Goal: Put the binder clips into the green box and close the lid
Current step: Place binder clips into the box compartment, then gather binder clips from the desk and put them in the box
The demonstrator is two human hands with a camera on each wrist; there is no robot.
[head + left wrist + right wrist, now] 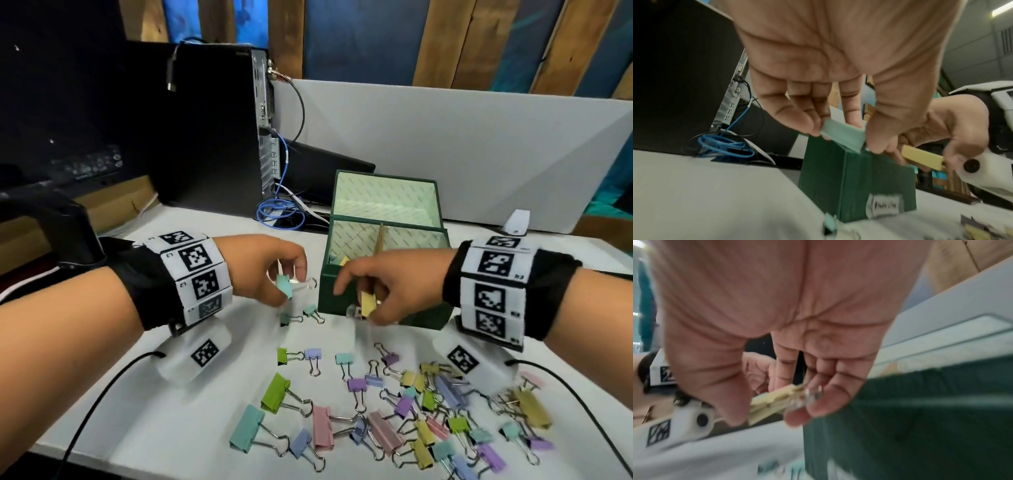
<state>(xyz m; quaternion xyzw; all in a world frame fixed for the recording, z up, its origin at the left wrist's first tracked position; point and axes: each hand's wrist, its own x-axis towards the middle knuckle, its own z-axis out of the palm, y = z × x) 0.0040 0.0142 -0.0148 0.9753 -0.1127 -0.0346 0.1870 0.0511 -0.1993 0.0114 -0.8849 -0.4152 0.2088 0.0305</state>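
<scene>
The green box (387, 301) stands open on the white table, its lid (385, 195) tilted back, with a few clips inside. My left hand (274, 270) pinches a mint binder clip (285, 286) just left of the box, above the table; the same mint clip (842, 135) shows between thumb and fingers in the left wrist view. My right hand (373, 291) pinches a yellow binder clip (367, 303) in front of the box's near wall; the right wrist view shows that yellow clip (770, 402) blurred. Several pastel binder clips (411, 411) lie scattered on the table near me.
Two small mint clips (305, 315) lie by the box's left corner. A black computer tower (212, 130) with a coiled blue cable (277, 214) stands behind left. A grey partition (462, 144) runs along the back. A small white device (516, 222) sits at the back right.
</scene>
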